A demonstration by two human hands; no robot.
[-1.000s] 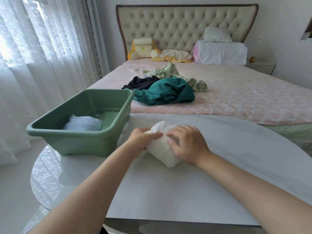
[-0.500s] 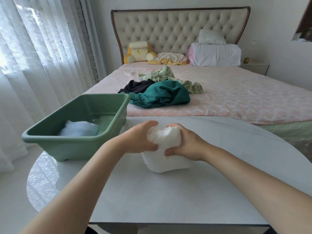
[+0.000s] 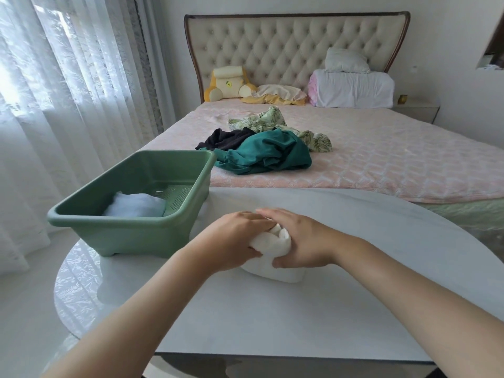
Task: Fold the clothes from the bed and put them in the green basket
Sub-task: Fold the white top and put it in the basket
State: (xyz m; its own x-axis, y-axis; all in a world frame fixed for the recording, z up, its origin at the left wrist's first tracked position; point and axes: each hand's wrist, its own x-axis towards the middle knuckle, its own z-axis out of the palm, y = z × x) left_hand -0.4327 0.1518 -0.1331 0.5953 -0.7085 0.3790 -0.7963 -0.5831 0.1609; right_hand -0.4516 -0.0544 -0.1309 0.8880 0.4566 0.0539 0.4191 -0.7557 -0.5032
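Note:
A folded white garment (image 3: 275,264) lies on the white table (image 3: 272,317), bundled small. My left hand (image 3: 231,241) grips its left side and my right hand (image 3: 300,241) grips its right side, thumb curled under. The green basket (image 3: 131,225) stands on the table to the left, with a pale blue folded cloth (image 3: 136,208) inside. On the pink bed (image 3: 381,159) beyond lie a teal garment (image 3: 264,154), a black garment (image 3: 223,139) and a leaf-print garment (image 3: 270,120) in a loose heap.
Sheer curtains (image 3: 68,105) hang along the left. At the tufted headboard (image 3: 294,47) sit a yellow plush cushion (image 3: 226,83), a cream and yellow cloth (image 3: 278,94) and white pillows (image 3: 354,85). A nightstand (image 3: 417,110) stands at the far right.
Both hands have closed tighter over the white garment and pressed it lower onto the table, making the bundle smaller. The view has shifted slightly.

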